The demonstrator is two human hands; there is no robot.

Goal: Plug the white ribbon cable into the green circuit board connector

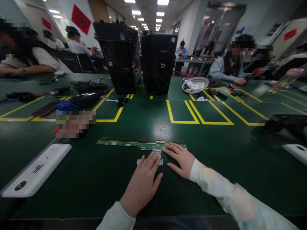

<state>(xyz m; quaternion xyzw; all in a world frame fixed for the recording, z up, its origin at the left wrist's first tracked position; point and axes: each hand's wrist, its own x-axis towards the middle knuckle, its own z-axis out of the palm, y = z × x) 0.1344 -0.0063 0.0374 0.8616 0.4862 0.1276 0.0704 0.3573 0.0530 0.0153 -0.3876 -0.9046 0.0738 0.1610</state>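
A long, narrow green circuit board (128, 144) lies crosswise on the table, with copper-coloured tabs along its far edge. My right hand (181, 159) rests over the board's right part, fingers stretched and spread, the fingertips on it or just above. Close to a white connector (157, 151) on the near edge are the fingertips of my left hand (142, 182), which lies flat with its fingers extended. Partly under these fingers is a small whitish flat piece (139, 162), perhaps a flat cable. How it meets the connector is hidden.
Two black computer towers (117, 60) stand at the back. A white phone-like device (38, 169) lies left, near a blurred-out patch. Cables (91, 84) lie far left. A white basket (195, 85) sits back right. Yellow tape (184, 122) marks the green table. Other people sit around.
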